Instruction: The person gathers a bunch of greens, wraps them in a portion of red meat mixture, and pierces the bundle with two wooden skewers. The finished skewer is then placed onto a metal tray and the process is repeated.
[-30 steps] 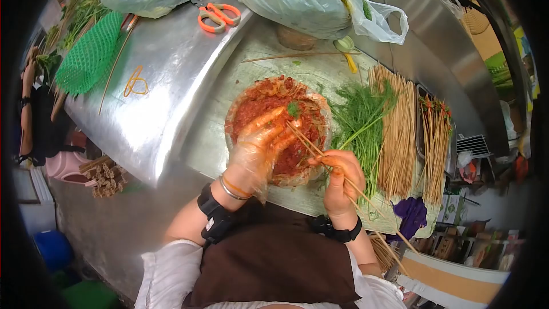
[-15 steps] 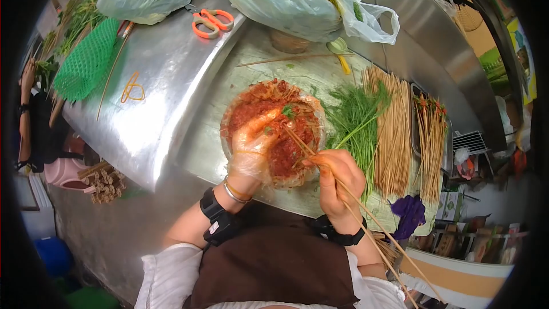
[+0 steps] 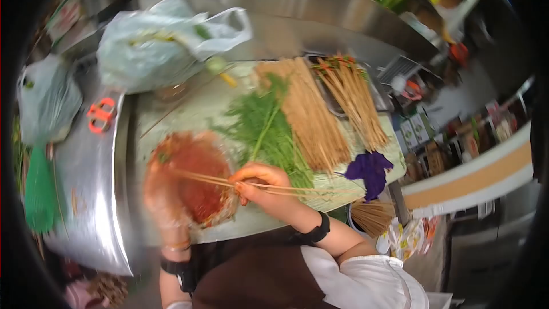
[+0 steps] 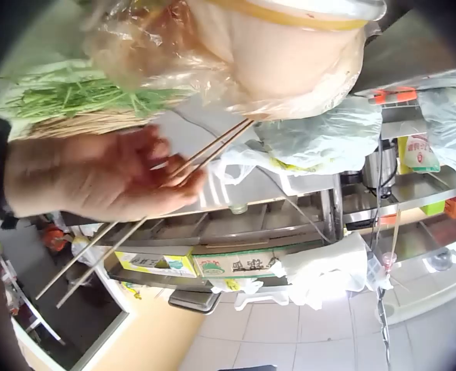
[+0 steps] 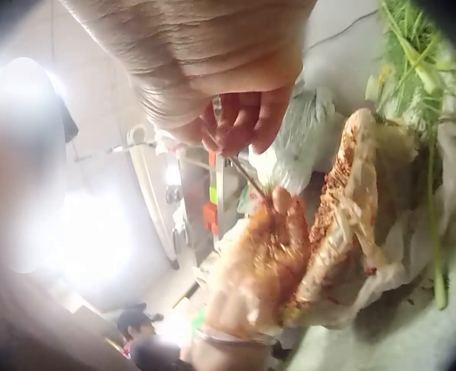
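Observation:
My right hand (image 3: 260, 183) is bare and pinches two thin bamboo skewers (image 3: 197, 177), whose long ends stick out to the right past the wrist. In a clear plastic glove with red smears, my left hand (image 3: 163, 194) is over the left side of the bowl, blurred in the head view. The right wrist view shows the gloved fingers (image 5: 290, 220) curled at the skewers' tips. A red minced mixture (image 3: 203, 197) fills the plastic-lined bowl (image 5: 355, 224). In the left wrist view the skewers (image 4: 228, 139) run up behind the glove, which hides their tips.
Feathery green herbs (image 3: 260, 131) lie right of the bowl, beside a heap of bare skewers (image 3: 311, 117). A metal tray behind holds skewers with red and green tips (image 3: 346, 86). A purple cloth-like piece (image 3: 369, 174), orange scissors (image 3: 102, 115) and plastic bags (image 3: 148, 51) lie around.
The head view has swung right, so the bowl and counter sit further left. Both hands keep to the bowl, and the right hand still holds the skewers, now lying nearer level.

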Tool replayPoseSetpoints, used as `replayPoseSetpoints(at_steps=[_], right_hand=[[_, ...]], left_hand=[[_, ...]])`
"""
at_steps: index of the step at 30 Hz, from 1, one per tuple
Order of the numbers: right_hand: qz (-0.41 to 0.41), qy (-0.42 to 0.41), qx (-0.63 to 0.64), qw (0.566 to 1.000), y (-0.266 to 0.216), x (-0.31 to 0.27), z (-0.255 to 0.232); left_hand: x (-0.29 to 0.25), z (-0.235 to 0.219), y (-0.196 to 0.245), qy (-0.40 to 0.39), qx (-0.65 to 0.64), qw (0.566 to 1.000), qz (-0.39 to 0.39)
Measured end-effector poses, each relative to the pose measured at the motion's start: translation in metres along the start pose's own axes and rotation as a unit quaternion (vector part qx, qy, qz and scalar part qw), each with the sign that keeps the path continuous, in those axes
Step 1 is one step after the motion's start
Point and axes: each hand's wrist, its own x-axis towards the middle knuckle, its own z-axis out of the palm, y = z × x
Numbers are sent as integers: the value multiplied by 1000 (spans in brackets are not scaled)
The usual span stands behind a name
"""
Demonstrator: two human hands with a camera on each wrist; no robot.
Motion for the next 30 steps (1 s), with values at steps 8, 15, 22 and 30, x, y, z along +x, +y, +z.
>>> replayPoseSetpoints(at_steps=[8, 15, 22, 30], right_hand=[[-68, 275, 133, 950, -24, -21, -147], [-97, 443, 177, 873, -11, 68, -319], [4, 455, 300, 839, 25, 69, -350], [192, 166, -57, 966, 8, 62, -191]], left_hand=[[-10, 18, 15, -91, 145, 983, 74], [-6, -5, 1, -79, 125, 989, 22], [-15, 17, 14, -64, 127, 988, 53], [-14, 6, 10, -86, 117, 989, 33]])
